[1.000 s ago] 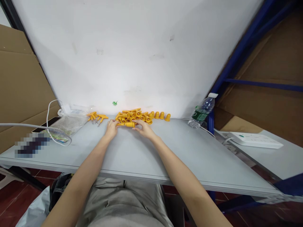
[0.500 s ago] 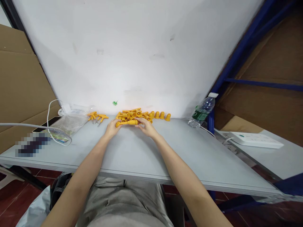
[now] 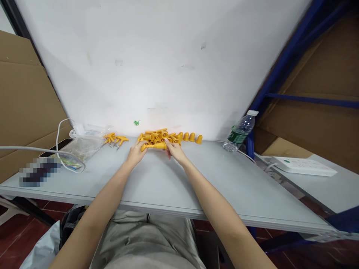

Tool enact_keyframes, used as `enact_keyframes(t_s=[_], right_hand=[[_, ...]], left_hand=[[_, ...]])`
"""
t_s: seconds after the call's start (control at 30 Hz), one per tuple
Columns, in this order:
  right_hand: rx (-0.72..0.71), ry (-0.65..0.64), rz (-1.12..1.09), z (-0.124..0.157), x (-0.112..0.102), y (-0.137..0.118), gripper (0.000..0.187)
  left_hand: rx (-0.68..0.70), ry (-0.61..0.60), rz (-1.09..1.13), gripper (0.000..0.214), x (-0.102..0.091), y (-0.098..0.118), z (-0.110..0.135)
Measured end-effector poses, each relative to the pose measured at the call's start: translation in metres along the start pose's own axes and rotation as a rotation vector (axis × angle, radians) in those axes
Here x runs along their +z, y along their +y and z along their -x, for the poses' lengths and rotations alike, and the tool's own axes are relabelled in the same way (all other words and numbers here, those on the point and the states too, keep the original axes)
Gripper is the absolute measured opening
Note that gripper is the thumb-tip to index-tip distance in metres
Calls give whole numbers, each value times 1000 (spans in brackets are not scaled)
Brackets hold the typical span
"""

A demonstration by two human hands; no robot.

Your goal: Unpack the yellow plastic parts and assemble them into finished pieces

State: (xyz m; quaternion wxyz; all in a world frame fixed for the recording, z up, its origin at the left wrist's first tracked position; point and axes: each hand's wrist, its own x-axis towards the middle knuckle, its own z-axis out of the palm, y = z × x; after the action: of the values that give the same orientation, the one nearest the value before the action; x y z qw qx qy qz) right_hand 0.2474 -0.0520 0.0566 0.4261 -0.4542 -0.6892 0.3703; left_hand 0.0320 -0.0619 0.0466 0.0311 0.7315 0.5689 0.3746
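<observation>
A long yellow plastic piece lies crosswise between my two hands, just above the grey table. My left hand pinches its left end and my right hand grips its right end; both have fingers closed on it. Right behind them, against the white wall, is a pile of several yellow plastic parts, and a short row of small yellow cone caps stands to the pile's right.
Several yellow T-shaped pieces with metal screws lie left of the pile beside a clear plastic bag. A white cable and a phone sit at far left. A water bottle and a white power strip are at right.
Both hands have carried the yellow piece a little to the right and closer to the pile. My right hand has slid in towards its end.
</observation>
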Motion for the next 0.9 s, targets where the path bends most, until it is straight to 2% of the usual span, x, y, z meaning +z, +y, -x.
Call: enact_keyframes(t_s=[0.1, 0.2, 0.33, 0.43, 0.57, 0.63, 0.7, 0.77, 0.83, 0.9], right_hand=[[122, -64, -53, 3, -6, -5, 68], [80, -120, -102, 7, -12, -11, 51], [2, -127, -144, 8, -12, -13, 52], [98, -108, -167, 5, -5, -11, 56], [201, -15, -162, 3, 2, -9, 68], [220, -30, -161, 3, -1, -10, 68], [196, -56, -174, 4, -6, -11, 57], [108, -62, -208, 5, -11, -11, 46], [14, -57, -242, 5, -12, -9, 54], [-45, -47, -260, 4, -9, -5, 53]], left_hand=[[-33, 3, 8, 30, 3, -2, -1], [-39, -1, 21, 30, 4, -4, -2], [-20, 6, 21, 31, 3, -5, -2], [7, 14, 8, 31, 2, -2, -1], [8, 25, 21, 31, 1, 4, 0], [-14, 25, 30, 30, -1, 6, -1], [-46, 29, 38, 29, -4, 8, -2], [-70, 32, 47, 28, -7, 8, -3], [-81, 29, 53, 28, -9, 9, -3], [-83, 21, 58, 29, -11, 9, -2]])
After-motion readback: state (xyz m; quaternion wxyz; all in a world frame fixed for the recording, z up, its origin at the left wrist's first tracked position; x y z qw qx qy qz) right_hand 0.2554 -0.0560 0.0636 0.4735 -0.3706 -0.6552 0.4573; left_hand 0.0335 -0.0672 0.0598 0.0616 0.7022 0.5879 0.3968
